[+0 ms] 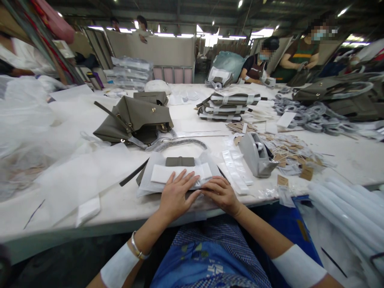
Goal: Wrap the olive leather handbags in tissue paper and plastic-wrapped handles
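Observation:
An olive-grey handbag (142,176) lies flat in front of me, mostly covered by a translucent white paper sheet (146,182). Across it runs a folded white strip (159,174), below the bag's olive flap tab (180,161). My left hand (179,194) rests on the strip, fingers spread and flat. At the bag's near right edge, my right hand (220,194) has its fingers bent and pressed together on the edge; its thumb is hidden. The bag's handle (186,142), in clear wrapping, curves away behind it, and a dark strap (133,173) sticks out left.
A grey tape dispenser (255,154) stands right of the bag, beside clear plastic packets (235,172) and piled tags (288,150). Another olive handbag (141,116) and stacked wrapped pieces (229,107) are behind. White sheets (87,180) lie left. Co-workers (259,64) work across the table.

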Demonstrator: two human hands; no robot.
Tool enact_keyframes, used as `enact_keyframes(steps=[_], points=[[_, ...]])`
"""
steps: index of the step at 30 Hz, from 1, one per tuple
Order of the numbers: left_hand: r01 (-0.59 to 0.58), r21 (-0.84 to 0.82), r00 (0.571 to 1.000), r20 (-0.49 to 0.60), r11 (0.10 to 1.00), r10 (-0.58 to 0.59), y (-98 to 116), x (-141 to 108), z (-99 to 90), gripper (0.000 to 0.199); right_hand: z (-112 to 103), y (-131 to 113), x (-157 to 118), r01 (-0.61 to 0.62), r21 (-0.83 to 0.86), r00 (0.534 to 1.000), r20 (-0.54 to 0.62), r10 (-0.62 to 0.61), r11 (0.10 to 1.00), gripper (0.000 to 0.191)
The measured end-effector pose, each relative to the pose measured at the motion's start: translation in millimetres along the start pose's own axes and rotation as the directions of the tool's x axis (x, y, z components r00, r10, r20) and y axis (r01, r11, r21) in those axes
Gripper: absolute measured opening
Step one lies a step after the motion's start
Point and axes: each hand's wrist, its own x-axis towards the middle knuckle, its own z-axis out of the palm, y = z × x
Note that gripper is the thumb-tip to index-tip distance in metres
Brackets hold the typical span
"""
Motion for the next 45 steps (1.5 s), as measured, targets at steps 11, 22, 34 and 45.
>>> enact_keyframes(steps=[11, 22, 34, 45], points=[[0.014, 0.115, 0.985, -0.172, 0.993, 0.006, -1, -1, 26.8, 0.040, -25, -11, 14, -0.177, 0.156, 0.984, 0.058, 0.170, 0.972, 0.040], [-0.045, 0.223, 0.974, -0.209, 0.974, 0.092, 10, -1, 31.3, 0.039, -3, 1, 6, -0.150, -0.025, 0.988, 0.027, 0.151, 0.988, 0.035], [-0.017, 0.109, 0.964, -0.261, 0.994, 0.046, 13, 1, 34.9, 0.034, 2, -7, 6, -0.214, -0.059, 0.976, -0.042, 0.212, 0.975, 0.029], [-0.060, 0.141, 0.947, -0.306, 0.988, 0.101, 9, -2, 37.7, 0.033, -15, -21, -12, -0.152, -0.048, 0.985, 0.079, 0.156, 0.987, 0.042]])
